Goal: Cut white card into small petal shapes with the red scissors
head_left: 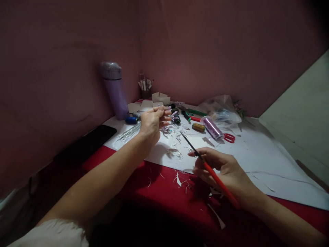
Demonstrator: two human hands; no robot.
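My left hand [151,125] is raised over the far part of the white sheet, its thumb and forefinger pinched together. Thin lilac strips [174,114] show beside its fingertips; whether they are held or lie behind is hard to tell. In my right hand [223,168] is a pair of scissors [213,175] with red handles and thin dark blades, seen almost edge-on. The blades look closed and point up and left toward the paper scraps [176,151]. Under my left wrist lies a bundle of thin wires [130,133].
A lilac bottle [116,97] and a dark phone-like slab [99,135] are at left. Behind the hands lie a blue thread spool [131,120], a gold thread spool [198,127], a purple ribbon roll [212,127], green-and-red pliers [186,116] and a plastic bag [222,111]. Walls bound the table.
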